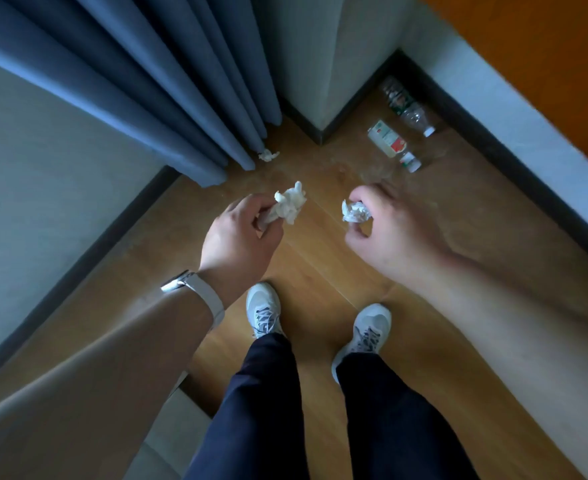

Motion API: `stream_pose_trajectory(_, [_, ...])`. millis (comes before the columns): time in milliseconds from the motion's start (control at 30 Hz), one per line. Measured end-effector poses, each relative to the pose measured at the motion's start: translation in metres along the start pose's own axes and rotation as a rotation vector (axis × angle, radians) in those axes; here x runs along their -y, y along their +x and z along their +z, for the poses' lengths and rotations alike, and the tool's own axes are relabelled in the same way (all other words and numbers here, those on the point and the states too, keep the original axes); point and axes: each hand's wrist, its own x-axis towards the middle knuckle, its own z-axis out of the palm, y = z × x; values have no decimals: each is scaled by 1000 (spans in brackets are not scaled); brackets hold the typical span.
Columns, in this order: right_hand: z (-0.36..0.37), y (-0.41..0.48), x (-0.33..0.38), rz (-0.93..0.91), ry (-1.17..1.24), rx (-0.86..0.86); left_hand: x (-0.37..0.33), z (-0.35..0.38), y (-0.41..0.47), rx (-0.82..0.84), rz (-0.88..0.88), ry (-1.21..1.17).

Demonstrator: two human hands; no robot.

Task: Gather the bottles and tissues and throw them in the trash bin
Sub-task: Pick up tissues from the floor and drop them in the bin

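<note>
No readable txt; labels on the two floor bottles (392,145) (406,105) too blurry

Loose tissue (269,155) sits on the floor (320,268) ahead of the left hand (240,233); bottles (389,140) lie beyond the right hand (389,230), beside the wall (514,112).

Slate-blue curtain (140,81) at eleven o'clock, orange wall (545,46) at one, honey-brown wood-grain floor (320,265). Three are white: left tissue (289,204), right tissue (354,212), far tissue (268,155) at twelve. At one o'clock, the small bottle (387,138) is white with red and green print (wording unreadable); the clear bottle (408,105) carries a dark green label (398,100), white cap (429,132).
</note>
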Motion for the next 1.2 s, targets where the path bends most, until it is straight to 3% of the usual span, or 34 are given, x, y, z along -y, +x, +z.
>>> stream_pose_trajectory(467, [-186, -66, 61, 46, -48, -78, -156, -113, -75, -35, 48, 1])
stream_pose_trajectory(800, [-297, -109, 103, 148, -215, -177, -239, -166, -91, 49, 332, -94])
stream_pose_trajectory(1200, [-323, -181, 191, 442, -296, -396, -287, -220, -98, 221, 846, -100])
